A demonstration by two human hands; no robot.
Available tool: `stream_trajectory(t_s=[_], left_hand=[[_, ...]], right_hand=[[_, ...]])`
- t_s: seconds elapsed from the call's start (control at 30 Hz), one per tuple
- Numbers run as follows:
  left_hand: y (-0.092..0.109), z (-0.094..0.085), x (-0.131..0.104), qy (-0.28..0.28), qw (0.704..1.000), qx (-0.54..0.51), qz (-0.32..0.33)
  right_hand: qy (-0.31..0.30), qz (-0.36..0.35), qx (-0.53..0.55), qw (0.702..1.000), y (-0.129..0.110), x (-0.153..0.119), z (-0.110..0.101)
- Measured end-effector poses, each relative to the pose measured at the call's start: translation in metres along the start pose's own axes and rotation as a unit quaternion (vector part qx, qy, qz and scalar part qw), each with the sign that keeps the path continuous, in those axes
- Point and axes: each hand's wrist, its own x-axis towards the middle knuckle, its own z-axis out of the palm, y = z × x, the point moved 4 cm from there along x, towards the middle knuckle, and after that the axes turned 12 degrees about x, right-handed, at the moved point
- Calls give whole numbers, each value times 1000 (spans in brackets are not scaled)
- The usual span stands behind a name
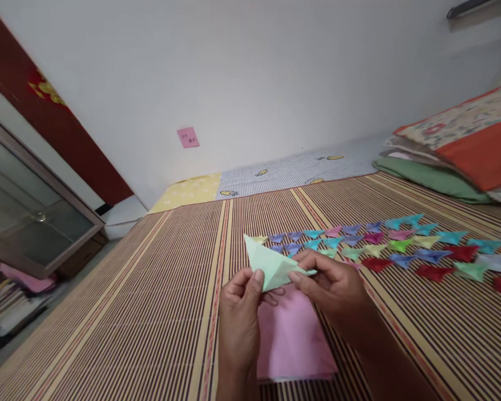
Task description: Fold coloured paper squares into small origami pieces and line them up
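Observation:
A partly folded piece of pale green origami paper (271, 266) is held up between both hands, one pointed corner rising at its upper left. My left hand (241, 312) pinches its lower left part, with the thumb on the near face. At the right end, a narrow point of the paper lies between the thumb and fingers of my right hand (332, 284). Below the hands rests a stack of square paper with a pink sheet (294, 340) on top. Several folded paper figures, among them a dark red one (376, 264), stand in rows to the right.
A striped bamboo mat (171, 289) covers the bed. Folded bedding (476, 139) is piled at the far right. Patterned cloth (271, 177) runs along the wall, which bears a pink note (187, 137). A glass-fronted cabinet (37, 206) stands at the left.

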Motion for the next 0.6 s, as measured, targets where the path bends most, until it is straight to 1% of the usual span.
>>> stream_trajectory(t_s=[0.1, 0.27, 0.33, 0.43, 0.5, 0.6], left_hand=[[1, 0, 0, -3, 1000, 23, 6], [0, 1, 1, -41, 998, 48, -6], [-1, 1, 2, -45, 998, 50, -8], [-3, 3, 3, -45, 998, 46, -6], [-5, 5, 3, -52, 998, 43, -6], [-8, 8, 4, -64, 997, 38, -2]], right_hand=[[26, 7, -22, 999, 3, -1, 0], [54, 9, -34, 998, 2, -4, 0], [79, 22, -22, 996, 1, -4, -1], [120, 32, 30, 992, -2, -5, -3], [131, 24, 49, 990, -4, -5, -4], [135, 7, 42, 990, -5, -4, -9]])
